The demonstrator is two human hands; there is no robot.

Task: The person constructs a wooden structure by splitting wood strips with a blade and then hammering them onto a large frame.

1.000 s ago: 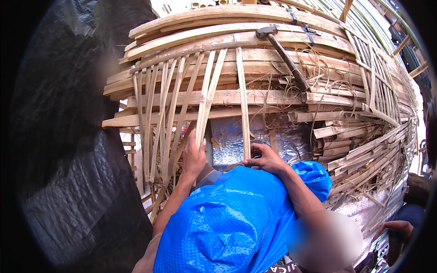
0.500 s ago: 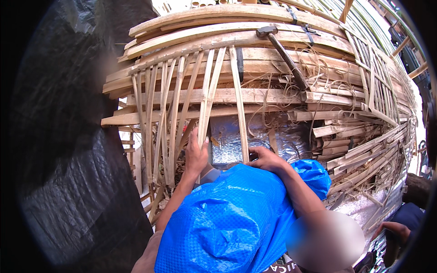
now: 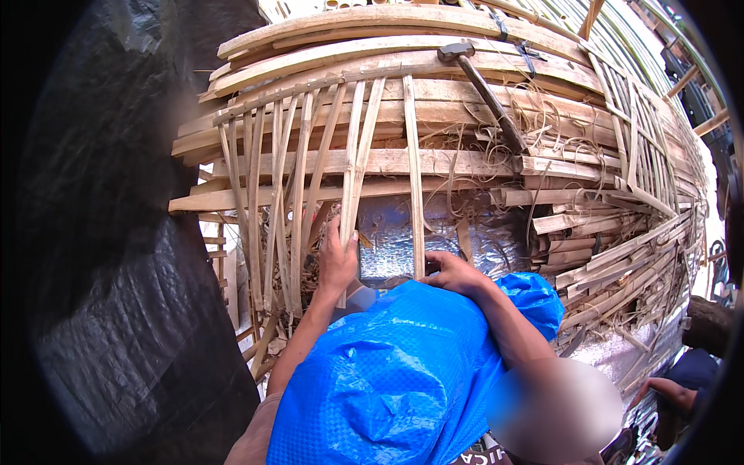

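Observation:
My left hand (image 3: 337, 260) is closed around the lower part of a pair of narrow bamboo strips (image 3: 354, 167) that meet near its fingers and spread slightly toward the top. With my right hand (image 3: 459, 275) I pinch the lower end of a single bamboo strip (image 3: 413, 170), standing apart to the right of the pair. Left of my left hand, several more slats (image 3: 277, 201) hang in a row from a long crosspiece (image 3: 325, 87). A blue woven plastic sheet (image 3: 387, 364) covers my lap and hides the strips' lowest ends.
Split bamboo lengths (image 3: 457, 163) lie stacked beyond my hands, with a hammer (image 3: 488, 97) and curly shavings on them. Silver foil sheeting (image 3: 387, 248) shows between my hands. Black plastic (image 3: 116, 271) hangs at left. At lower right is another person's arm (image 3: 670, 390).
The upper end of the strip in my right hand has shifted a little to the right along the crosspiece. The slatted frame has moved slightly left. Both hands keep their hold.

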